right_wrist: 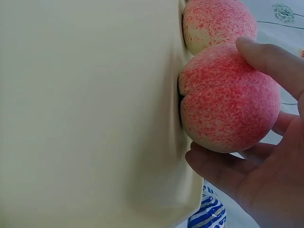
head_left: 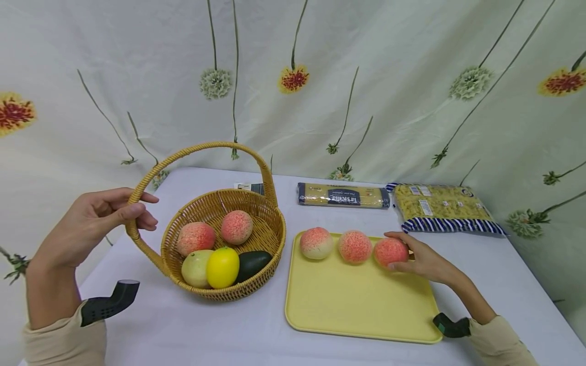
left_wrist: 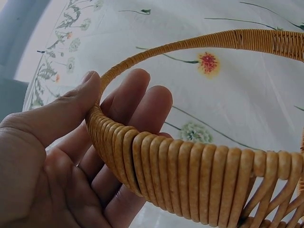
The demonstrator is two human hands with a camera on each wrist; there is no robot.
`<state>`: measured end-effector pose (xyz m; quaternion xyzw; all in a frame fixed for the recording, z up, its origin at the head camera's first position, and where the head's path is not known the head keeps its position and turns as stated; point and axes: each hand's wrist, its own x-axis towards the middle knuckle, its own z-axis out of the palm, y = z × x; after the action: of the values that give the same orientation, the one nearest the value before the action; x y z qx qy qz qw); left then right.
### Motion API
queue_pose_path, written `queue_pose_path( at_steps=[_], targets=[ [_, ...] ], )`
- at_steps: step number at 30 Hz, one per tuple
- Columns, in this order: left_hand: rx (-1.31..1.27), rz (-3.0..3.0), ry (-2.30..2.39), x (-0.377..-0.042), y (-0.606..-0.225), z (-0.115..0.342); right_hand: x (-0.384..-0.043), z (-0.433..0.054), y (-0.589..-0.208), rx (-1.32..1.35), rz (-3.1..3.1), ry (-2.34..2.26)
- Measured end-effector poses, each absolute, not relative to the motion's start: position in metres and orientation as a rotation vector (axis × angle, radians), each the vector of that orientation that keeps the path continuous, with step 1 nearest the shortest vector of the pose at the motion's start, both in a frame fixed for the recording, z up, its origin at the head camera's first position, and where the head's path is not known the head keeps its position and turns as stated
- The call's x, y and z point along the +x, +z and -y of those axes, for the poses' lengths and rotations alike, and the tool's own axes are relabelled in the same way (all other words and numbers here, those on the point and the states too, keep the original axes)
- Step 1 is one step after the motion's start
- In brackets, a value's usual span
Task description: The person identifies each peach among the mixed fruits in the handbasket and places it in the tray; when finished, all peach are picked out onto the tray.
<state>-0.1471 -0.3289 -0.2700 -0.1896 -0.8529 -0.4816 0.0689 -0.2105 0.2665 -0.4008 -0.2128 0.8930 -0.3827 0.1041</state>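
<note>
Left of the yellow tray (head_left: 357, 307), the person's left hand (head_left: 93, 218) pinches the handle (head_left: 215, 145) of a wicker basket (head_left: 220, 294) between thumb and fingers. Their right hand (head_left: 430, 260) curls round the end peach (head_left: 390, 252) at the tray's far right corner; two other peaches (head_left: 355, 247) line its far edge. A spaghetti packet (head_left: 343, 196) lies beyond it.

Head view looks forward and down, sharing basket handle (head_left: 215, 145) with close left wrist, tray (head_left: 357, 305) with right.
</note>
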Motion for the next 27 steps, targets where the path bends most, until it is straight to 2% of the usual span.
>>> queue_pose_path(
  at_steps=[27],
  targets=[
    [-0.555,2.551,-1.498,-0.1491,-0.2756,0.3337,-0.2103,-0.2665,-0.3935,-0.689,-2.662,-1.087]
  ],
)
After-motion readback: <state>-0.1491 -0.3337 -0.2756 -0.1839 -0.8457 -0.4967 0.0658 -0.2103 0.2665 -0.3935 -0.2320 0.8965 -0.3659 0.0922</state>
